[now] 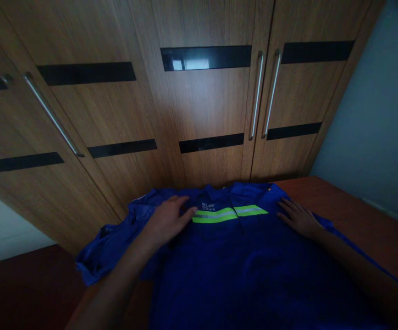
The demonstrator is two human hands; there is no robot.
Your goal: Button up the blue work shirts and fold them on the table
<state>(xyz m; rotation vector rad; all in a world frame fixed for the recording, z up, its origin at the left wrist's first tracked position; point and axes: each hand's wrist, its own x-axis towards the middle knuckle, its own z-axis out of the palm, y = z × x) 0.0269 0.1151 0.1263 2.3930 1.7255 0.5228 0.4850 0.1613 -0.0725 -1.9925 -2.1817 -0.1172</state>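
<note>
A dark blue work jacket (226, 256) lies spread on a reddish-brown wooden surface. A yellow-green and silver reflective strip (216, 214) runs across its chest, with small white print just above. My left hand (171, 217) is over the left part of the chest, thumb and fingers apart, beside the strip's left end. A sleeve (113, 247) stretches out to the left, rumpled, partly behind my left forearm. My right hand (298, 217) rests flat on the jacket near its right shoulder, fingers spread. Neither hand grips anything. The jacket's lower part runs out of view at the bottom.
Behind the jacket stands a wooden wardrobe (206, 101) with black inlaid bands and long metal handles (257, 96). The wooden surface (367, 224) continues to the right, up to a pale wall (374, 128). A dark reddish floor (27, 284) shows at the lower left.
</note>
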